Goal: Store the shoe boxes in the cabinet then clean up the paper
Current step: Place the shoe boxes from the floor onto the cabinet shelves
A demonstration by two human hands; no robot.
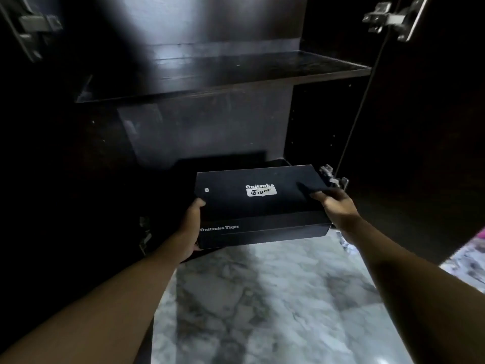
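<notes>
Left hand (189, 231), right hand (338, 206) around shoe box (244, 208) ends

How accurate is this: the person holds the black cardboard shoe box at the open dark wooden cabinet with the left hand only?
Wrong on the hands: the head view shows the left hand and the right hand both holding the black cardboard shoe box.

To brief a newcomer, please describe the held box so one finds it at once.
Start at the open dark cabinet, below its shelf. There the left hand and right hand hold a black shoe box. Only it bears white Onitsuka Tiger lettering.
</notes>
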